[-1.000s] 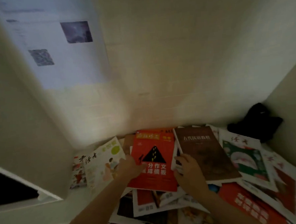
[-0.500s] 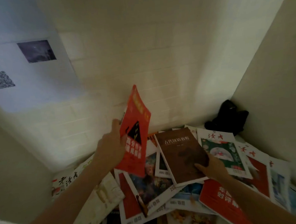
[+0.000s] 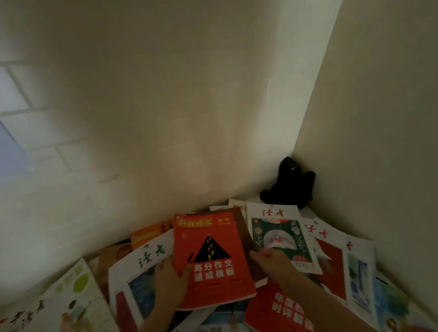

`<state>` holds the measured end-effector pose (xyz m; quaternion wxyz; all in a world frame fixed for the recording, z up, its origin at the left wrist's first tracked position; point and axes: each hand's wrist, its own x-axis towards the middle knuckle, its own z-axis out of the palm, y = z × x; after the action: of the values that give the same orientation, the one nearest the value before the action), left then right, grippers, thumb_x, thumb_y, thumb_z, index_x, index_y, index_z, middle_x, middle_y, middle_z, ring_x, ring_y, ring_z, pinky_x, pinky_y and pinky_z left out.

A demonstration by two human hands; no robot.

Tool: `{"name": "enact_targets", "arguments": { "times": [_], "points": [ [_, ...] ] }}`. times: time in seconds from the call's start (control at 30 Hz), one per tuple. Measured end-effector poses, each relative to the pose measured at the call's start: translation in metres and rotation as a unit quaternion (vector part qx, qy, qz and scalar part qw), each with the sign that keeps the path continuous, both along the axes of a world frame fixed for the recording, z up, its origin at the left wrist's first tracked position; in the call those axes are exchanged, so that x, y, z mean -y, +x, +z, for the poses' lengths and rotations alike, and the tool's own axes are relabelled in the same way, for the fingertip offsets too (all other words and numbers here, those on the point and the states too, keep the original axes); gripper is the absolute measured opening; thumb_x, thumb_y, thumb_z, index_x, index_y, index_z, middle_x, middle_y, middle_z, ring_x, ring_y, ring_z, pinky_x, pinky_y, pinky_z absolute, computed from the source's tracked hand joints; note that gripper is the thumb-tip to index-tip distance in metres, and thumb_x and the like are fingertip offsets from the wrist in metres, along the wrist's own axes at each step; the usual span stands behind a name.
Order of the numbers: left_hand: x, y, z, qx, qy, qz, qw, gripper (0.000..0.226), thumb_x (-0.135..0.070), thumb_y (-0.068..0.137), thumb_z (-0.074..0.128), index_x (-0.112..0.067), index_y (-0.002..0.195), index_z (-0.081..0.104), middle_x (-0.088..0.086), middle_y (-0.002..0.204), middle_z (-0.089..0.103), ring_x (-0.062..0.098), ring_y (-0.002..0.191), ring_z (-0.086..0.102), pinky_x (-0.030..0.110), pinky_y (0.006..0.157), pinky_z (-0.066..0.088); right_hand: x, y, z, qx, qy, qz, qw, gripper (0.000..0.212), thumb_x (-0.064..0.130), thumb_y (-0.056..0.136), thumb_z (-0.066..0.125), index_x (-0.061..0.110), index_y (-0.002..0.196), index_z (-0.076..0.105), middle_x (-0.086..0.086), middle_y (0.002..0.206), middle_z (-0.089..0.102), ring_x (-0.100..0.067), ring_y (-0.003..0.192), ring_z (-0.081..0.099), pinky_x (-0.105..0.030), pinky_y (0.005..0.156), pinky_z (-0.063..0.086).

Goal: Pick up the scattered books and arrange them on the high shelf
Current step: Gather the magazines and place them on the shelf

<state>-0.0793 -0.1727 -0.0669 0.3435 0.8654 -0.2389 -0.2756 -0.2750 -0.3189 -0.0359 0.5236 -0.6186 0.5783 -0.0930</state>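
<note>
A red book (image 3: 213, 258) with a black road triangle on its cover lies on top of a brown book (image 3: 242, 223), of which only the right and top edges show. My left hand (image 3: 170, 284) grips the red book's left edge, thumb on the cover. My right hand (image 3: 272, 264) holds the right edge of the two stacked books. Around them lie several scattered magazines, among them a white one with a green picture (image 3: 278, 236) to the right and a red book (image 3: 280, 313) under my right forearm.
A black object (image 3: 291, 184) sits in the far right corner against the walls. More magazines (image 3: 60, 311) cover the surface at the lower left and along the right wall (image 3: 360, 272). A pale brick-patterned wall (image 3: 133, 119) rises behind the pile.
My left hand has brought the lifted red book down flat onto the brown book. My right hand has shifted along the brown book's right edge. The view has swung to the right.
</note>
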Motion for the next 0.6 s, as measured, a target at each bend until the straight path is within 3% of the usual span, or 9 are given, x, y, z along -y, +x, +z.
{"name": "enact_targets", "arguments": {
  "times": [0.1, 0.23, 0.33, 0.43, 0.5, 0.57, 0.6],
  "points": [
    [0.006, -0.008, 0.006, -0.001, 0.032, -0.028, 0.999, 0.060, -0.045, 0.093, 0.054, -0.017, 0.143, 0.037, 0.016, 0.147, 0.036, 0.034, 0.131, 0.042, 0.049, 0.106, 0.039, 0.003, 0.002, -0.002, 0.002, 0.004, 0.076, 0.997, 0.036, 0.038, 0.084, 0.071, 0.011, 0.106, 0.064, -0.007, 0.107, 0.070, -0.018, 0.089, 0.067, -0.031, 0.082, 0.056],
    [0.021, -0.025, 0.007, 0.049, 0.139, -0.051, 0.988, 0.068, -0.058, 0.093, 0.043, -0.031, 0.151, 0.019, 0.021, 0.157, 0.011, 0.044, 0.141, 0.018, 0.057, 0.112, 0.024, 0.010, 0.003, -0.009, -0.094, -0.082, 0.145, 0.982, 0.047, 0.043, 0.082, 0.071, 0.008, 0.113, 0.065, -0.008, 0.112, 0.069, -0.022, 0.099, 0.066, -0.027, 0.080, 0.053],
    [0.027, -0.025, 0.004, 0.047, 0.168, -0.029, 0.984, 0.065, -0.055, 0.095, 0.041, -0.023, 0.149, 0.025, 0.022, 0.155, 0.020, 0.045, 0.140, 0.018, 0.057, 0.112, 0.022, 0.005, 0.002, -0.012, -0.052, -0.093, 0.142, 0.984, 0.046, 0.043, 0.083, 0.070, 0.008, 0.113, 0.066, -0.008, 0.112, 0.069, -0.019, 0.095, 0.066, -0.026, 0.079, 0.053],
    [0.025, -0.002, -0.020, 0.013, 0.175, 0.002, 0.984, 0.072, -0.060, 0.089, 0.044, -0.009, 0.140, 0.042, 0.023, 0.145, 0.038, 0.044, 0.132, 0.036, 0.058, 0.108, 0.033, -0.003, 0.008, -0.014, -0.032, -0.131, 0.148, 0.980, 0.043, 0.041, 0.085, 0.068, 0.003, 0.105, 0.068, -0.010, 0.104, 0.071, -0.018, 0.085, 0.067, -0.026, 0.076, 0.055],
    [0.023, 0.015, -0.026, 0.026, 0.213, 0.006, 0.977, 0.083, -0.067, 0.078, 0.040, -0.006, 0.134, 0.047, 0.022, 0.137, 0.046, 0.042, 0.123, 0.045, 0.056, 0.102, 0.040, -0.008, 0.012, -0.012, -0.040, -0.134, 0.182, 0.973, 0.038, 0.044, 0.089, 0.062, 0.006, 0.086, 0.067, -0.009, 0.085, 0.069, -0.015, 0.069, 0.065, -0.023, 0.064, 0.052],
    [0.029, 0.004, 0.001, 0.085, 0.234, 0.003, 0.969, 0.071, -0.056, 0.083, 0.049, -0.004, 0.131, 0.045, 0.023, 0.137, 0.042, 0.041, 0.127, 0.038, 0.053, 0.106, 0.034, 0.002, -0.001, -0.005, -0.052, -0.155, 0.189, 0.968, 0.045, 0.042, 0.095, 0.053, 0.013, 0.060, 0.052, -0.002, 0.059, 0.054, -0.007, 0.047, 0.048, -0.016, 0.048, 0.041],
    [0.037, -0.006, 0.015, 0.129, 0.214, 0.000, 0.968, 0.060, -0.041, 0.087, 0.057, -0.004, 0.131, 0.043, 0.024, 0.139, 0.038, 0.041, 0.129, 0.033, 0.053, 0.108, 0.032, 0.013, -0.013, -0.002, -0.068, -0.180, 0.165, 0.967, 0.046, 0.039, 0.097, 0.050, 0.016, 0.057, 0.049, 0.001, 0.056, 0.050, -0.005, 0.046, 0.044, -0.014, 0.046, 0.037]
  ]
}}
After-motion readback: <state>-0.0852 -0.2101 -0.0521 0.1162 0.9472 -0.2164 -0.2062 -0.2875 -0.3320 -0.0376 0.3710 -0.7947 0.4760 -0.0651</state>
